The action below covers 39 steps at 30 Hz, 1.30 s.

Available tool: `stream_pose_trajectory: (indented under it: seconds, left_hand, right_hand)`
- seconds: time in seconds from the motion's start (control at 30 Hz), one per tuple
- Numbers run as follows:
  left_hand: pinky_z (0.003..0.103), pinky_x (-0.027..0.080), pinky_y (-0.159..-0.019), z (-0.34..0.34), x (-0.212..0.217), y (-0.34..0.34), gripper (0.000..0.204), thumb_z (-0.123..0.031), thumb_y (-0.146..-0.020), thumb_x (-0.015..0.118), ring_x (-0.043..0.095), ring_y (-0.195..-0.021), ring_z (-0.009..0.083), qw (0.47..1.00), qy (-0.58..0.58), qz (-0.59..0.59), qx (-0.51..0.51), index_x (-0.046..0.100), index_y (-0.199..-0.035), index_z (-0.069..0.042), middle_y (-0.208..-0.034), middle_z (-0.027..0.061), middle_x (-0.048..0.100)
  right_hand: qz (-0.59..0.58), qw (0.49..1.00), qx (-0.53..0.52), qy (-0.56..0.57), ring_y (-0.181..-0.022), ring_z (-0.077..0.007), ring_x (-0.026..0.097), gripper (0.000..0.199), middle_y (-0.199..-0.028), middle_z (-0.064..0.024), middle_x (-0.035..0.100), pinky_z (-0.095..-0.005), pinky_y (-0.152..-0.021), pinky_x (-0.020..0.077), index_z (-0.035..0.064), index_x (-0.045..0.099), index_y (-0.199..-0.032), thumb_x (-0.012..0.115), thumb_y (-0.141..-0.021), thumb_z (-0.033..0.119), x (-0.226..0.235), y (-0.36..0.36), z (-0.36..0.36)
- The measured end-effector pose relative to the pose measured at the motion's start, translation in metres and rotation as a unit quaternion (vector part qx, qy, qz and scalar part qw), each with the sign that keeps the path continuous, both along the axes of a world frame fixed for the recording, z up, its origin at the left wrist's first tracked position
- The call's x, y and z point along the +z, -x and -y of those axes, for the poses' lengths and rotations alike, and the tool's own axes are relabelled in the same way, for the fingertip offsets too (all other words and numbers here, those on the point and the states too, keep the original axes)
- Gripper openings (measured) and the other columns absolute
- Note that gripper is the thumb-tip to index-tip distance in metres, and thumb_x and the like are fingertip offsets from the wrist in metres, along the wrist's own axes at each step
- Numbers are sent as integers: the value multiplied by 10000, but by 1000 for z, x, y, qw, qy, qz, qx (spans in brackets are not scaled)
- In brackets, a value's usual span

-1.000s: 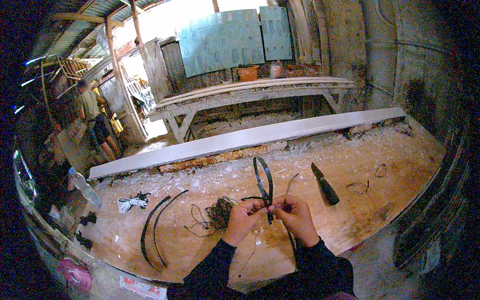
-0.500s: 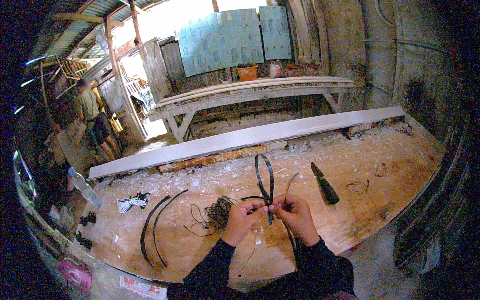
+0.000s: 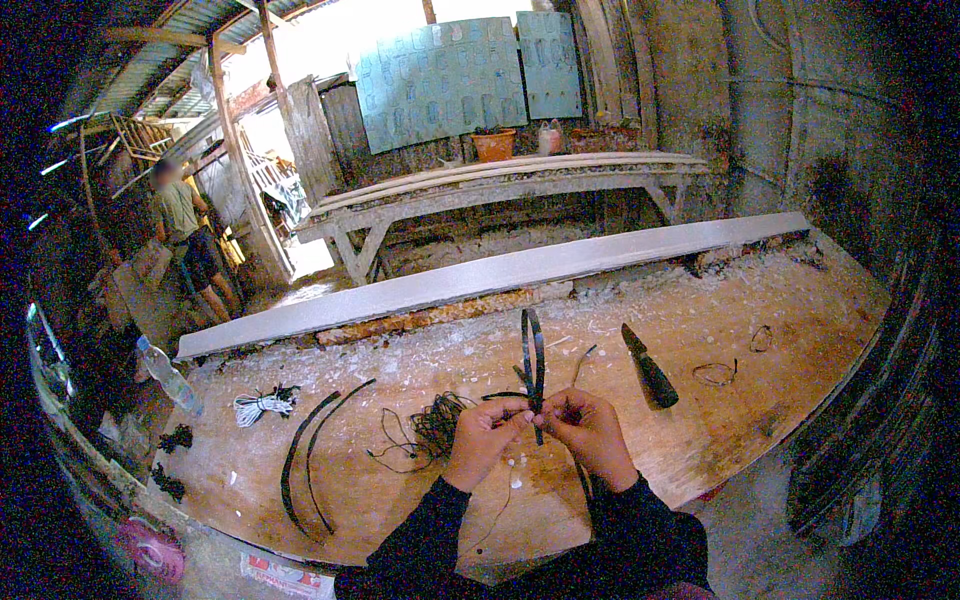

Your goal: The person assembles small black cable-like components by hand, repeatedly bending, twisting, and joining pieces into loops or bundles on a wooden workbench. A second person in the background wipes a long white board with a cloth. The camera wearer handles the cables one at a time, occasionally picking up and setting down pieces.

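A thin black strip [image 3: 540,350] is bent into an upright loop, its ends crossing between my hands. My left hand [image 3: 486,432] pinches the crossing from the left, and my right hand [image 3: 585,430] pinches it from the right. Both sets of fingertips nearly meet there, hiding the exact crossing. Beside my left hand lies a tangle of dark cord [image 3: 436,425]. A dark knife [image 3: 650,370], apparently sheathed or wide-handled, rests to the right of my right hand. Two curved black strips [image 3: 291,465] lie further left on the board.
A bundle of white cord [image 3: 262,405] and a plastic bottle [image 3: 168,375] sit at the left. Small thin loops [image 3: 715,374] lie at the right. A long pale beam [image 3: 500,277] borders the worktable's far side. Beyond stand a bench [image 3: 420,205] and, at left, another person [image 3: 185,230].
The upright loop has turned and looks narrower, its top shifted slightly right. My hands stay in nearly the same place, still pinching the strip.
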<state>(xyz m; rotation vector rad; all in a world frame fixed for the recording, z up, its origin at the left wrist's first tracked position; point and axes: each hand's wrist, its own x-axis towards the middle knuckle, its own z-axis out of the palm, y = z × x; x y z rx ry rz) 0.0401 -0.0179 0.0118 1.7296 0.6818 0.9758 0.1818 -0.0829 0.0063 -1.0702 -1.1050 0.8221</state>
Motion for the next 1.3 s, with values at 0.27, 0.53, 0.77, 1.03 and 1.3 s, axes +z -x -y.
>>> stream_pose_trajectory:
  seconds: [0.27, 0.53, 0.77, 1.03, 1.3]
  left_hand:
    - [206, 462, -571, -5, -6, -2, 191, -114, -805, 599, 569, -638, 89, 995, 63, 54, -60, 606, -941, 20, -809, 49, 633]
    - [209, 473, -553, -2, -1, -1, 171, -128, -792, 615, 578, -620, 91, 994, 79, 40, -56, 614, -892, 10, -769, 40, 626]
    - [206, 466, -540, -4, 0, 0, 149, -140, -801, 606, 568, -600, 86, 983, 165, 83, -21, 599, -872, -9, -735, 35, 615]
    - [188, 434, -472, -7, -2, 2, 132, -157, -795, 612, 545, -570, 69, 965, 216, 149, -2, 604, -828, -30, -713, 7, 594]
    - [183, 427, -467, -7, 1, 3, 123, -157, -793, 613, 535, -560, 62, 967, 220, 125, 20, 607, -816, -36, -691, -7, 581]
  right_hand:
    - [30, 1000, -2, -2, -694, -77, 548, 88, -754, -15, 585, -195, -637, 438, 12, 560, -826, 608, -755, -2, 2, -1, 3]
    - [67, 998, -14, -6, -671, -68, 539, 82, -747, -8, 577, -193, -596, 433, 20, 563, -821, 615, -758, 16, -1, 0, 0]
    - [197, 979, -24, -56, -642, -107, 554, 102, -751, -40, 597, -221, -560, 438, 50, 590, -846, 623, -750, 35, 10, 6, 6]
    - [241, 963, 12, -119, -654, -152, 589, 184, -787, -57, 618, -258, -551, 460, 95, 622, -923, 641, -740, 100, 24, 10, 13]
    - [307, 949, 25, -70, -654, -144, 606, 245, -821, -60, 639, -263, -562, 473, 132, 628, -982, 642, -740, 103, 22, 9, 12]
